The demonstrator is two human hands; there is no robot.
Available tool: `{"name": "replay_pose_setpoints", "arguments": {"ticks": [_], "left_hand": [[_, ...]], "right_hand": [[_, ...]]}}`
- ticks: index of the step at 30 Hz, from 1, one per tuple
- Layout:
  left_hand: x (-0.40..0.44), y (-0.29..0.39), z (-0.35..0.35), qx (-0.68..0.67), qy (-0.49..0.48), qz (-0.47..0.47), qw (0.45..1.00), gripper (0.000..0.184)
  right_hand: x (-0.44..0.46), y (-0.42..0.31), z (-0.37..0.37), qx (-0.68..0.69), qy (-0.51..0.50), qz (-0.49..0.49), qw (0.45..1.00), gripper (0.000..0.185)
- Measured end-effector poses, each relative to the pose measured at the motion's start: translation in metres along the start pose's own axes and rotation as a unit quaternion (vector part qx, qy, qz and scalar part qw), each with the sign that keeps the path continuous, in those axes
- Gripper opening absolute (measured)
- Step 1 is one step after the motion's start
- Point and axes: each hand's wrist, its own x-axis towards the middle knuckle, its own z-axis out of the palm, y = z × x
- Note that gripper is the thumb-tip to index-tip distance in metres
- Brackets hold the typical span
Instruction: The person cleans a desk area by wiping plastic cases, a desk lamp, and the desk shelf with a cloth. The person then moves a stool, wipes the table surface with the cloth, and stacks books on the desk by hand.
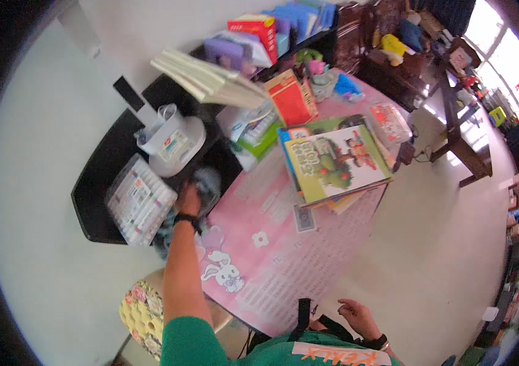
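Note:
My left hand [190,200], with a dark band at the wrist, is on the black shelf at the desk's left side. Its fingers are closed on a grey-blue cloth [208,184], part of which hangs below the wrist; the fingertips are partly hidden and blurred. Close beside it lies a clear case of marker pens [142,200]. Just beyond stands a white desk organizer [174,143]. My right hand [357,316] hangs near my waist, off the desk, fingers loosely bent and apart, holding nothing.
A pink desk mat [271,262] with a rabbit print covers the desk. Stacked books [338,161] lie on its right part. Upright books [210,79], a red book [293,100] and a small pot [323,85] stand behind. A flowered yellow chair [142,314] is below the desk.

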Motion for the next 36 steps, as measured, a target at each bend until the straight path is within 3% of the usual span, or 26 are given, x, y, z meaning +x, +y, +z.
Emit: {"name": "replay_pose_setpoints", "arguments": {"ticks": [2,4,7,8,10,11,14,18,20,24,31,32,35,36], "left_hand": [[-0.015,-0.014,0.0,0.039,-0.068,-0.078,0.994,0.048],[-0.03,0.012,-0.054,0.025,-0.112,-0.139,0.984,0.049],[-0.05,0.046,-0.095,0.055,-0.093,-0.132,0.985,0.034],[-0.057,0.05,-0.101,0.044,-0.052,-0.105,0.992,0.036],[-0.073,0.064,-0.113,0.022,0.024,-0.049,0.998,0.04],[-0.083,0.073,-0.122,0.002,0.019,-0.058,0.998,0.042],[-0.115,0.122,-0.182,-0.057,0.005,-0.091,0.994,0.048],[-0.16,0.18,-0.225,-0.192,0.047,-0.083,0.977,0.054],[-0.183,0.214,-0.228,-0.225,0.058,-0.044,0.972,0.054],[-0.215,0.29,-0.228,-0.231,0.074,-0.008,0.97,0.061],[-0.234,0.316,-0.181,-0.179,0.053,-0.014,0.982,0.073],[-0.232,0.312,-0.161,-0.164,-0.031,-0.037,0.985,0.077],[-0.226,0.313,-0.13,-0.07,-0.086,-0.043,0.993,0.078],[-0.216,0.311,-0.138,-0.101,-0.133,-0.051,0.985,0.08]], "right_hand": [[0.004,-0.004,-0.004,-0.005,-0.002,-0.025,1.0,0.028],[0.004,-0.012,-0.01,0.003,0.006,-0.046,0.999,0.028],[0.013,0.015,-0.011,0.049,-0.003,-0.083,0.995,0.028],[0.016,0.031,-0.01,0.07,-0.009,-0.093,0.993,0.028],[0.015,0.015,-0.027,-0.023,-0.026,-0.143,0.989,0.029],[0.015,0.009,-0.036,-0.071,-0.037,-0.167,0.983,0.029],[0.019,0.01,-0.06,-0.054,-0.068,-0.141,0.986,0.029],[0.027,0.037,-0.097,-0.032,-0.062,-0.178,0.982,0.029],[0.03,0.043,-0.119,-0.027,-0.08,-0.155,0.984,0.029],[0.026,0.035,-0.155,-0.048,-0.072,-0.204,0.975,0.028],[0.061,0.028,-0.156,0.003,-0.079,-0.234,0.969,0.027],[0.067,0.029,-0.151,0.009,-0.079,-0.246,0.966,0.028],[0.076,0.006,-0.158,-0.023,-0.093,-0.247,0.964,0.028],[0.083,0.001,-0.164,-0.013,-0.098,-0.25,0.963,0.029]]}}
